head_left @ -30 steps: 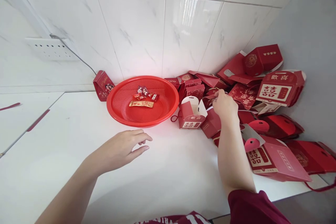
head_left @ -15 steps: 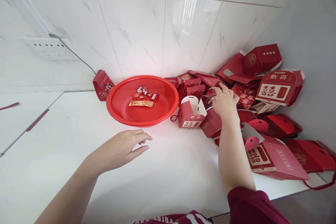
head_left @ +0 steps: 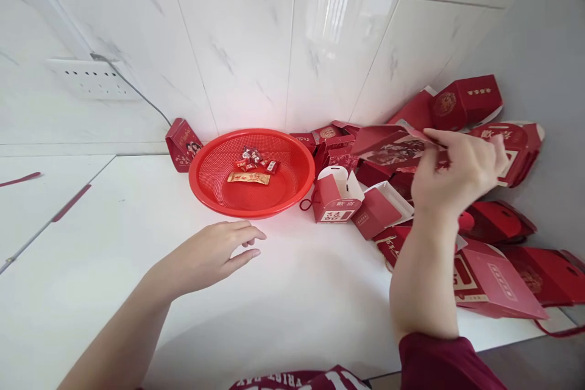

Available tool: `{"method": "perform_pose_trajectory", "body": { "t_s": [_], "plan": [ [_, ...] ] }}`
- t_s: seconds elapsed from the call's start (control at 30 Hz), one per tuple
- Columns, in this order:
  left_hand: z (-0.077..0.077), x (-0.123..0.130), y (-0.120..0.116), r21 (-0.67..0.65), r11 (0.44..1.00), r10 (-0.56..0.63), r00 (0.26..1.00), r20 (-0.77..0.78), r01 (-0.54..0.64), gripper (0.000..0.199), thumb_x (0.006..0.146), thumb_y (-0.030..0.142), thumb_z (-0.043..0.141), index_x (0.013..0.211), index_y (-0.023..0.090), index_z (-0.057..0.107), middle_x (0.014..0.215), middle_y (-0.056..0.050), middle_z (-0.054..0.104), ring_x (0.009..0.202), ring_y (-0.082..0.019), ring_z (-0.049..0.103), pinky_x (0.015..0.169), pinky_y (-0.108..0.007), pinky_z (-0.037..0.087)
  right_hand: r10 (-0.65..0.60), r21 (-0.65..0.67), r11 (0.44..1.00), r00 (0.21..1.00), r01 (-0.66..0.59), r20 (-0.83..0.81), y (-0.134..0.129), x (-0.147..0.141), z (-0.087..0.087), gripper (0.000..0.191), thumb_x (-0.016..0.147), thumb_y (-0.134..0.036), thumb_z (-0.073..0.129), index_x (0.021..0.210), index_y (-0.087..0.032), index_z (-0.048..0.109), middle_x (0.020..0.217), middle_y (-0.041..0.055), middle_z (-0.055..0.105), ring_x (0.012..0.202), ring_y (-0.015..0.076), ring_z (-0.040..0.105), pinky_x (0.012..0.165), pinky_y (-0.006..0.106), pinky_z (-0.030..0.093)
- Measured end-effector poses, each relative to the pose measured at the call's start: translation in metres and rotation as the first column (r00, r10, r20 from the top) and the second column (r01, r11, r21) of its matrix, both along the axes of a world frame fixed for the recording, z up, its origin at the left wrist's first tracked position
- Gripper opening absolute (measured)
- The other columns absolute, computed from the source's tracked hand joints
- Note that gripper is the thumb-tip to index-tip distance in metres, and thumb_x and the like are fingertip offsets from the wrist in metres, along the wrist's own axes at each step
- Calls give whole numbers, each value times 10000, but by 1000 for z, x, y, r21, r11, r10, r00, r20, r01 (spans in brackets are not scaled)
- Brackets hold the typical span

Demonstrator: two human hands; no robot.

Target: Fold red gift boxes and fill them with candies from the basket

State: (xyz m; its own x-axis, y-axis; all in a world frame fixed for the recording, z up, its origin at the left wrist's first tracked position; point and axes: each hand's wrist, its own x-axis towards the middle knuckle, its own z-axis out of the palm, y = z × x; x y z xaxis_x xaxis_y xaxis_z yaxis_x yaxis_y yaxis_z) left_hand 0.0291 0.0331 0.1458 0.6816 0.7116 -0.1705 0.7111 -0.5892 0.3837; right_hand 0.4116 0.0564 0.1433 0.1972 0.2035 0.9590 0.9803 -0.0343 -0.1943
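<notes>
My right hand (head_left: 457,164) grips a red printed candy box (head_left: 388,149) by its right end, lifted above the pile of red boxes. The box looks flat or folded and is a little smeared by motion. My left hand (head_left: 219,256) hovers over the white tabletop with fingers stretched and thumb apart, holding nothing. In front of it stands a red plastic basket (head_left: 201,195) with several wrapped sweets (head_left: 253,159) and a gold-wrapped stick (head_left: 249,178) inside. Right of the basket sits an open red-and-white box (head_left: 336,201).
Many red gift boxes (head_left: 503,283) lie heaped on the right, up to the grey side panel. A small red box (head_left: 181,145) stands left of the basket by the tiled wall. A socket strip (head_left: 94,79) with a grey cable is on the wall.
My right hand has taken a red box out of the pile, raising it and moving to the right. An opened red box behind it now shows more. My left hand stays nearly still.
</notes>
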Motion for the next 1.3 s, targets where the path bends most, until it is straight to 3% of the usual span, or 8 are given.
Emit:
{"method": "perform_pose_trajectory", "body": {
  "t_s": [0.17,0.27,0.43,0.57,0.73,0.9,1.13,1.3],
  "plan": [
    [7,-7,0,132,990,38,993,114,-53,298,999,412,440,1203,294,622,1124,-10,694,967,-191,661,815,-297,497,375,164,921,919,-353,-125,-48,-47,25,184,825,-197,725,1000,-247,701,906,30,714,809,219,683,714,367,550],
    [12,-13,1,246,949,129,953,275,-200,254,976,385,503,1164,265,623,1087,-24,677,904,-175,641,763,-280,507,591,12,787,748,-617,-302,-61,-77,22,282,785,-198,775,1021,-248,628,928,4,683,761,163,689,613,272,552],
    [16,-18,-1,313,890,153,863,481,-333,132,941,300,585,1044,230,629,983,0,673,858,-140,615,732,-247,496,687,-534,145,473,-833,-552,-57,-111,5,149,948,-203,576,1085,-244,536,898,-11,700,741,126,688,593,220,516],
    [16,-15,-4,293,941,16,887,461,-170,94,949,240,574,1005,227,650,946,10,681,823,-123,613,758,-249,488,704,-614,-98,382,-783,-599,-49,-123,-1,168,1004,-160,445,1019,-228,598,887,-17,703,703,107,651,639,227,483],
    [4,-4,-4,225,973,-121,934,335,45,159,985,246,519,1037,254,669,947,17,696,818,-122,628,739,-250,466,649,-541,-180,313,-822,-693,-37,-129,-9,268,993,-152,459,1107,-235,687,1061,13,743,950,158,698,825,267,525],
    [-8,5,0,204,979,-62,962,265,7,182,976,287,538,1109,282,663,996,5,655,804,-131,616,717,-263,459,595,-498,-267,265,-825,-759,-26,-130,-18,279,968,-181,515,1176,-244,691,1107,13,747,991,183,708,860,309,562],
    [-1,3,-4,107,994,-11,978,208,-11,300,907,385,641,1199,321,619,1123,1,629,915,-166,628,795,-291,503,806,-672,-106,332,-733,-489,-27,-129,-21,362,928,-155,610,1267,-266,669,1296,40,676,1216,232,613,1037,387,468],
    [-2,2,-3,195,978,-112,969,218,69,239,927,315,616,1160,304,669,1229,-16,612,1053,-190,611,895,-314,496,775,-766,-115,425,-633,-468,-26,-131,-20,423,914,-35,511,1238,-240,689,1060,42,761,868,176,707,751,269,518]
  ]
}}
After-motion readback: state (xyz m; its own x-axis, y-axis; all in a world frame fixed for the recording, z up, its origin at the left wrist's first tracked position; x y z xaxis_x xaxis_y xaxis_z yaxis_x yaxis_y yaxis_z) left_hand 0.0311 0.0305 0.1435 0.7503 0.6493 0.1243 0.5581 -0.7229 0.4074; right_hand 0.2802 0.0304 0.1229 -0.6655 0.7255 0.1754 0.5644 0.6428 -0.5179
